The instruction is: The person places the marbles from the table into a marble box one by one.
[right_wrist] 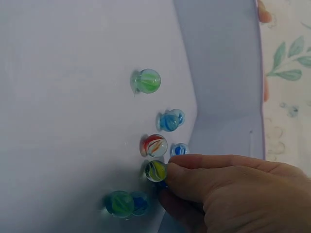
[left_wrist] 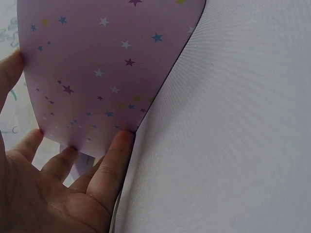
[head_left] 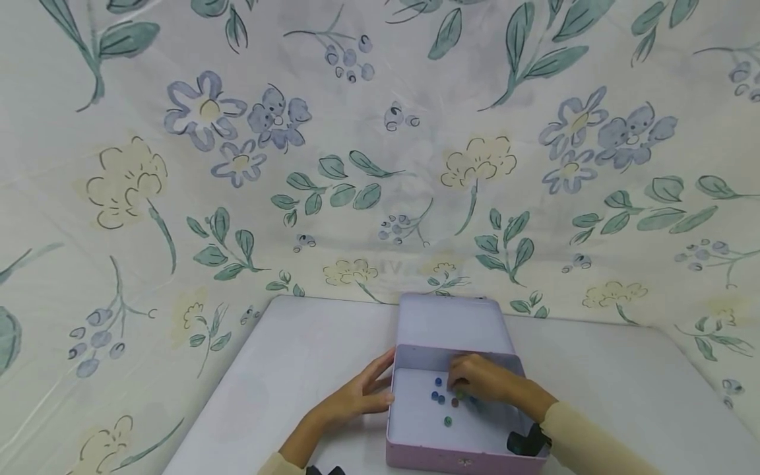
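Observation:
A lilac tin box stands with its hinged lid raised at the back. My left hand rests its spread fingers against the box's left outer wall, which shows printed stars in the left wrist view. Inside the box, my right hand pinches a yellow-swirled glass marble at its fingertips. A blue marble, partly hidden, lies just under it. Around them on the box floor are a red-swirled marble, a light green marble, a darker green marble and several blue marbles.
The box stands on a white table. Behind the table hangs a floral cloth. A black wrist mount on the right arm overlaps the box's front right corner. The box walls rise around the marbles.

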